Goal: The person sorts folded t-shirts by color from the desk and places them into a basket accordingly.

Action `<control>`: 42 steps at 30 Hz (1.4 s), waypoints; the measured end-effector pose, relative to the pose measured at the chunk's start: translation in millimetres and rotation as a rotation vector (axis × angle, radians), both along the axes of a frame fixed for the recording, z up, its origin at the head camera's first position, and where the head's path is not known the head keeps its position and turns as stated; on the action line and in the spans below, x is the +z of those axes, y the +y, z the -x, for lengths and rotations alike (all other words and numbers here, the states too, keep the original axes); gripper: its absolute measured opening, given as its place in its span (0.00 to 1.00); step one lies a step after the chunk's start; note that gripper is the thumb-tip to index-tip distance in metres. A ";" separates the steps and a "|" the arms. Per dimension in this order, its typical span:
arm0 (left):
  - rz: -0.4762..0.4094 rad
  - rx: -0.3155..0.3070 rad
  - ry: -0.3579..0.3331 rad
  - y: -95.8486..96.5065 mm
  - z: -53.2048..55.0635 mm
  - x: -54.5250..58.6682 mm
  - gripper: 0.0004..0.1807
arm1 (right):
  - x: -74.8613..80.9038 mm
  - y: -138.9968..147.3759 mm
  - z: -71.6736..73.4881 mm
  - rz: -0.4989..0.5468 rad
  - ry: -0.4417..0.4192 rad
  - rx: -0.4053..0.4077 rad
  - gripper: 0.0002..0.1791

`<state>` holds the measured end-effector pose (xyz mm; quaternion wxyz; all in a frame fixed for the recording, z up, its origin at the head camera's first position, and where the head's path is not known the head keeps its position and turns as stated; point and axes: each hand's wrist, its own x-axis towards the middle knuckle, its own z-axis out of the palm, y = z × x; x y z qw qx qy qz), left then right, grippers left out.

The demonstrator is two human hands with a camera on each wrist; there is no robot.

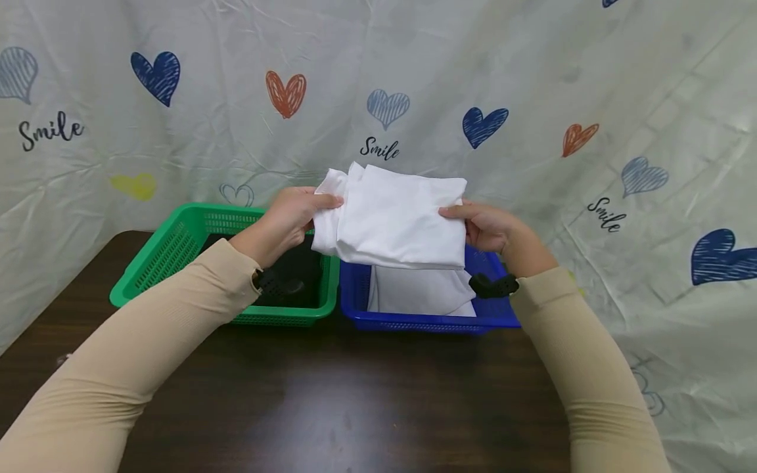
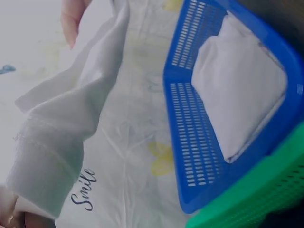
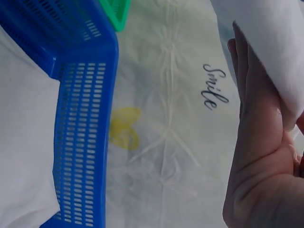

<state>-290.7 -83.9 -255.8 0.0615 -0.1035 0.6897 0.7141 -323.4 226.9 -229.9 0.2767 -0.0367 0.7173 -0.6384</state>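
Note:
A folded white cloth (image 1: pixel 405 213) is held up in the air by both hands, over the front of the two baskets. My left hand (image 1: pixel 294 213) pinches its left edge, thumb on top, where several layers show. At the opposite edge my right hand (image 1: pixel 486 226) grips it between thumb and fingers. In the left wrist view the lifted cloth (image 2: pixel 59 137) hangs in bent folds. Below it, another folded white cloth (image 1: pixel 420 291) lies inside the blue basket (image 1: pixel 408 322). The right wrist view shows the right hand's fingers (image 3: pixel 256 85) behind the lifted cloth.
Left of the blue basket stands a green basket (image 1: pixel 156 263) with dark, black material (image 1: pixel 298 279) in it; their rims are side by side. Both sit on a dark brown table (image 1: pixel 331 394). A pale curtain (image 1: pixel 331 39) printed with hearts hangs right behind them.

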 end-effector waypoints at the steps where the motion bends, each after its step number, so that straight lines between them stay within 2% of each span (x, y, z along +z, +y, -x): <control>1: -0.011 0.003 0.000 2.6 1.8 2.0 0.25 | 1.1 0.9 1.4 -0.001 0.004 -0.016 0.18; 7: -0.040 0.022 -0.012 14.7 14.4 8.8 0.25 | 6.9 8.3 7.6 0.002 0.019 -0.099 0.19; 15: -0.024 0.040 -0.035 28.7 23.7 2.7 0.24 | 5.3 18.4 14.5 -0.035 0.009 -0.140 0.25; 21: -0.062 0.037 -0.042 38.6 30.6 -7.8 0.24 | -1.3 26.1 20.5 -0.040 -0.011 -0.149 0.17; 25: -0.064 0.023 -0.038 45.0 34.7 -16.3 0.26 | -5.7 32.0 25.1 -0.054 -0.021 -0.181 0.23; 29: -0.042 0.021 -0.062 49.1 36.4 -30.0 0.29 | -13.5 35.1 29.3 -0.108 -0.034 -0.194 0.30; 35: -0.068 0.021 -0.075 56.8 36.5 -51.8 0.29 | -28.9 39.0 33.4 -0.214 -0.036 -0.192 0.30; 42: -0.075 0.029 -0.129 69.6 36.7 -67.0 0.33 | -40.3 46.1 32.8 -0.268 -0.012 -0.238 0.33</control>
